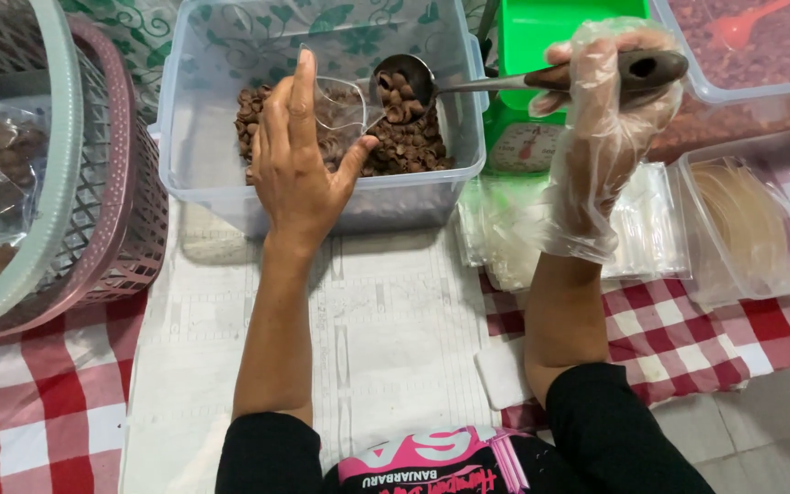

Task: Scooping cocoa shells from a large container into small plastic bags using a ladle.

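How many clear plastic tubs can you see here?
3: a tub of brown snacks under the hands, a tub at the top right corner, and a tub at the right edge. More may lie outside the view.

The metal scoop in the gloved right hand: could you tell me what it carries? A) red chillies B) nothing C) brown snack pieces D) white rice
C: the metal scoop, held by the gloved right hand, is heaped with brown pieces like those in the clear plastic tub beneath it.
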